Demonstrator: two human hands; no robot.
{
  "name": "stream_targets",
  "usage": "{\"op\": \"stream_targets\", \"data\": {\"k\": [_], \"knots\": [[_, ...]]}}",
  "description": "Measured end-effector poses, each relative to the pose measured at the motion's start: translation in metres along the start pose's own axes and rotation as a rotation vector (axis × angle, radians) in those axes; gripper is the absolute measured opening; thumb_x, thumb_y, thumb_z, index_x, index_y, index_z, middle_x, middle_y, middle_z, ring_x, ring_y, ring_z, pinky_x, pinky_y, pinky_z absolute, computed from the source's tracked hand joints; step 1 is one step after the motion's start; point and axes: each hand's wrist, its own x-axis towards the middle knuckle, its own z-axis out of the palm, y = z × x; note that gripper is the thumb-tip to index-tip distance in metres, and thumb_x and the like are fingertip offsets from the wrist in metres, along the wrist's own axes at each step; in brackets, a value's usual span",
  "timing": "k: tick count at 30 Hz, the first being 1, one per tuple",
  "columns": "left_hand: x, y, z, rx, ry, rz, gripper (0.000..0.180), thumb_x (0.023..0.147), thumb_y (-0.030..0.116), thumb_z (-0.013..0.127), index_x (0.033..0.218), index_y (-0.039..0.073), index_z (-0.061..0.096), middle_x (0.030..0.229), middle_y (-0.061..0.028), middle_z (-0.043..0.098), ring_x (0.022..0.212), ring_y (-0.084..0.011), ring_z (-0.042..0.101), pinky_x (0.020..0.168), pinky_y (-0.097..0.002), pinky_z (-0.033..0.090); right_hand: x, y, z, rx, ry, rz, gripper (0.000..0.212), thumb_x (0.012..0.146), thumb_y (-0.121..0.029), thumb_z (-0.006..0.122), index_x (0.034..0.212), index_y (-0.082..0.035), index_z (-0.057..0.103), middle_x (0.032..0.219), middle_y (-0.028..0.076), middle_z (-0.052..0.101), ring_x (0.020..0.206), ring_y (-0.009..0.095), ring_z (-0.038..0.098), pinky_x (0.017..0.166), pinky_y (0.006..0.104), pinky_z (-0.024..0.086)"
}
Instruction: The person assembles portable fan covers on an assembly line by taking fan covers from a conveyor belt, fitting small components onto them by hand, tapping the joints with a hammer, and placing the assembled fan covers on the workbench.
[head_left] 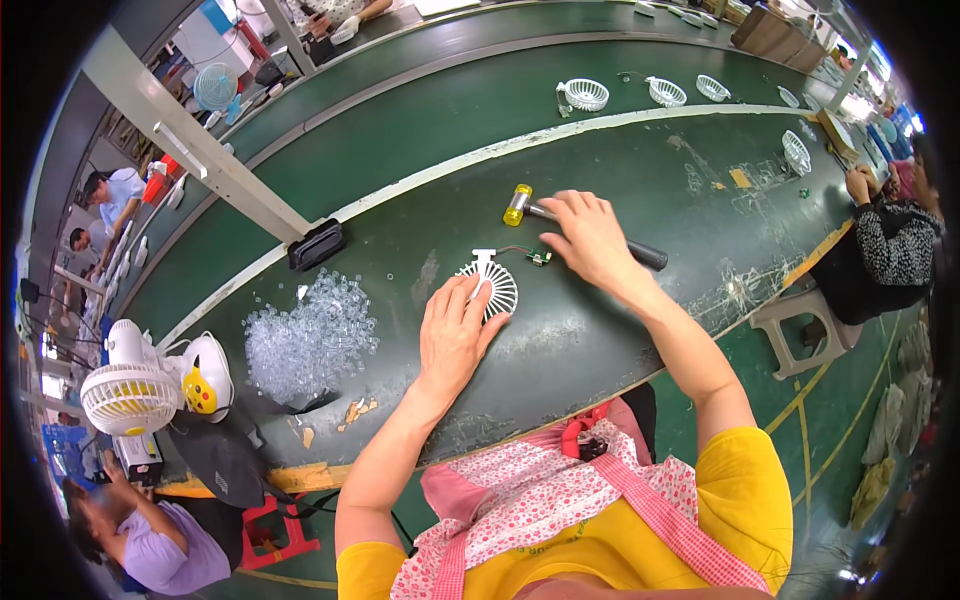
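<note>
My left hand lies over a white ribbed round fan grille on the dark green table, its fingers and thumb holding the near-left side. A white tab sticks out from the grille's far edge. Thin wires run from it to a small green circuit board. My right hand is over the middle of a mallet with a clear yellow head and a dark handle. Its thumb stands apart from the stretched fingers; any contact with the handle is hidden beneath the palm.
Left of my left hand is a pile of small clear plastic pieces. A white fan and a black post foot stand beyond it. Several white fan housings sit on the conveyor. Co-workers sit to both sides.
</note>
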Motion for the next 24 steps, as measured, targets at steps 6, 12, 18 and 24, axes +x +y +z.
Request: {"op": "stream_targets", "data": {"k": [6, 12, 18, 24], "knots": [[-0.002, 0.001, 0.0, 0.069, -0.016, -0.001, 0.05, 0.075, 0.021, 0.081, 0.118, 0.001, 0.063, 0.115, -0.0129, 0.061, 0.109, -0.0314, 0.056, 0.09, -0.0428, 0.047, -0.003, 0.012, -0.002, 0.155, -0.092, 0.136, 0.023, 0.094, -0.012, 0.06, 0.115, -0.003, 0.06, 0.095, 0.012, 0.058, 0.091, 0.033, 0.059, 0.077, 0.0442, 0.048], [0.0, 0.0, -0.003, 0.042, 0.006, -0.009, 0.047, 0.074, 0.021, 0.081, 0.114, 0.003, 0.065, 0.11, -0.0118, 0.062, 0.104, -0.0307, 0.058, 0.085, -0.0415, 0.049, 0.005, -0.048, -0.052, 0.597, 0.303, 0.03, 0.023, 0.097, -0.011, 0.058, 0.119, -0.006, 0.064, 0.089, 0.016, 0.064, 0.073, 0.037, 0.062, 0.064, 0.0428, 0.049], [0.0, -0.009, -0.003, -0.037, 0.063, 0.0, 0.036, 0.078, 0.02, 0.078, 0.108, 0.005, 0.066, 0.101, -0.009, 0.063, 0.101, -0.0272, 0.06, 0.085, -0.0402, 0.047, -0.005, -0.02, -0.013, 0.275, -0.131, 0.091, 0.027, 0.098, -0.022, 0.057, 0.119, -0.007, 0.066, 0.099, 0.018, 0.069, 0.087, 0.041, 0.066, 0.075, 0.0451, 0.053], [0.006, -0.071, -0.025, 0.348, 0.245, -0.249, 0.02, 0.083, 0.013, 0.073, 0.103, 0.01, 0.07, 0.099, -0.0043, 0.064, 0.097, -0.0251, 0.056, 0.082, -0.0401, 0.039, 0.015, -0.013, -0.005, 0.204, 0.104, -0.036, 0.027, 0.09, -0.006, 0.064, 0.116, -0.003, 0.064, 0.108, 0.013, 0.062, 0.101, 0.034, 0.059, 0.086, 0.0409, 0.049]]}}
